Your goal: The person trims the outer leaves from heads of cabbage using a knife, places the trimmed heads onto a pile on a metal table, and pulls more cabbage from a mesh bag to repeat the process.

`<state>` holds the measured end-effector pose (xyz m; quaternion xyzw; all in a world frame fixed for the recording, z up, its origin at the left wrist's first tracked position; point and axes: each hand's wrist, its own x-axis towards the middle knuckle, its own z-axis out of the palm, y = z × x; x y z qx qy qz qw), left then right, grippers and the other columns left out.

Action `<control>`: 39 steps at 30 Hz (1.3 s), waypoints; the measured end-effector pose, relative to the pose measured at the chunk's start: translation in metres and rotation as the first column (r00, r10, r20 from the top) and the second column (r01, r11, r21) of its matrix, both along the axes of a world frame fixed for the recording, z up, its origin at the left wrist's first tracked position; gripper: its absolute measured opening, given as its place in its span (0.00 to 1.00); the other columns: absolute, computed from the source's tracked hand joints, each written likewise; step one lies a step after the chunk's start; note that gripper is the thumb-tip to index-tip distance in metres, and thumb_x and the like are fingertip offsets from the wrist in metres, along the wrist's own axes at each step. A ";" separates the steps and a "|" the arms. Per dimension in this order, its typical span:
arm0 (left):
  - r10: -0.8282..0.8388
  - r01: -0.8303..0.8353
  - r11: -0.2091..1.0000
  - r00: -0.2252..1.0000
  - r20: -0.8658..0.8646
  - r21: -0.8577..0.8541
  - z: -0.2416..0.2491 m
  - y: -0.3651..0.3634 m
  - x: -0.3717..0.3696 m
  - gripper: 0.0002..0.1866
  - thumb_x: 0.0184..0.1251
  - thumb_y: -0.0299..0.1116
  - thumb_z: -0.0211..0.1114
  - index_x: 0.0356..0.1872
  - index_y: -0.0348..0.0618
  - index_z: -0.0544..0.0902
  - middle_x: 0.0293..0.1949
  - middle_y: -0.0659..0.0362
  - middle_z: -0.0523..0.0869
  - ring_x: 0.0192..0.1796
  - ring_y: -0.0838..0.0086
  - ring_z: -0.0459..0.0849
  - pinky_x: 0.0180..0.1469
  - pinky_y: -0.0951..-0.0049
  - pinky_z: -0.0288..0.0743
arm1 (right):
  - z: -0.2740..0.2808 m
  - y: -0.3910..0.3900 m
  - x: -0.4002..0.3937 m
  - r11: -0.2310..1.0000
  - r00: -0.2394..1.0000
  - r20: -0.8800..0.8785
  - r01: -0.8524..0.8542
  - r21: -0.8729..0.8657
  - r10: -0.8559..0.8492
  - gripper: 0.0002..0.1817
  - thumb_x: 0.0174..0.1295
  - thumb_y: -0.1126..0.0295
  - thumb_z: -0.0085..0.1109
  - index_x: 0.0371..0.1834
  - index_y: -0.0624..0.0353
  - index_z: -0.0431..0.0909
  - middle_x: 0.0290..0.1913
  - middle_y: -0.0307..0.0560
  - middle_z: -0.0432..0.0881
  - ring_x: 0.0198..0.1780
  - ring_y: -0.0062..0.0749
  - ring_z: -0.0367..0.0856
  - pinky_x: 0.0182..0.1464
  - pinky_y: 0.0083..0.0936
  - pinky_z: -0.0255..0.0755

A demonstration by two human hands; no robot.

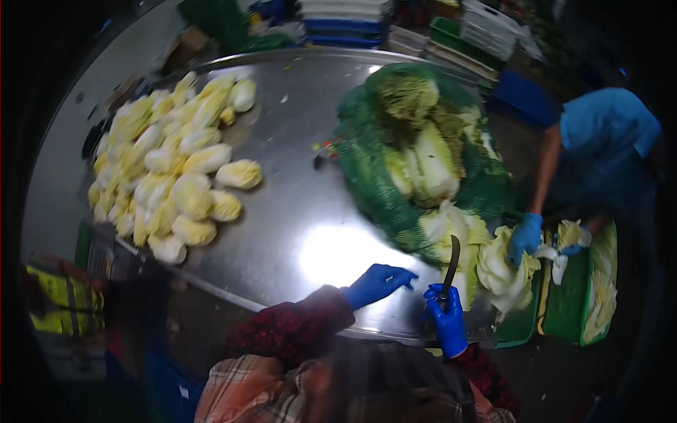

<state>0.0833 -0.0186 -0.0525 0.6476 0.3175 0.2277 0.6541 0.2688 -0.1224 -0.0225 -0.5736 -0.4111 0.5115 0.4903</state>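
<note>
My right hand point(447, 321), in a blue glove, is closed round the handle of a knife with a dark curved blade point(451, 262) pointing up and away from me. Beside it, my left hand point(381, 285), also gloved in blue, reaches over the table edge with fingers stretched forward and nothing in them. Just past the blade lie loose pale cabbage leaves point(451, 224). Behind these, a green mesh sack point(367, 176) lies spread open, with large Chinese cabbages point(432, 162) in it.
Many trimmed Chinese cabbages point(192, 195) are piled on the left of the steel table point(282, 218). At right, a co-worker's gloved hand point(525, 238) holds leaves beside a green crate point(570, 299). Stacked crates point(344, 25) stand behind. Another person's yellow vest point(65, 303) shows at left.
</note>
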 end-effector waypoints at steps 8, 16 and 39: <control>0.186 0.095 0.763 0.915 -0.358 0.640 0.007 0.131 0.087 0.13 0.63 0.40 0.58 0.36 0.40 0.81 0.34 0.48 0.83 0.38 0.58 0.82 0.41 0.66 0.74 | -0.021 -0.017 0.055 0.978 0.983 0.092 0.170 -0.122 -0.159 0.11 0.62 0.73 0.55 0.47 0.58 0.73 0.35 0.40 0.75 0.25 0.19 0.74 0.28 0.18 0.72; 0.807 -0.802 0.559 0.585 0.081 0.210 0.033 0.263 0.057 0.31 0.62 0.51 0.61 0.55 0.34 0.71 0.42 0.55 0.79 0.41 0.71 0.78 0.44 0.70 0.73 | 0.020 0.089 0.125 0.991 0.992 -0.053 0.112 -0.070 -0.116 0.07 0.61 0.71 0.57 0.39 0.61 0.75 0.24 0.39 0.74 0.19 0.19 0.72 0.23 0.18 0.71; 0.585 -0.463 0.546 0.808 0.078 0.698 0.109 0.297 0.067 0.35 0.46 0.45 0.70 0.53 0.32 0.72 0.58 0.41 0.65 0.61 0.51 0.63 0.64 0.59 0.57 | 0.028 0.367 0.084 0.994 0.940 -0.327 -0.077 0.079 0.099 0.20 0.55 0.69 0.58 0.51 0.60 0.67 0.33 0.42 0.75 0.22 0.26 0.75 0.20 0.24 0.72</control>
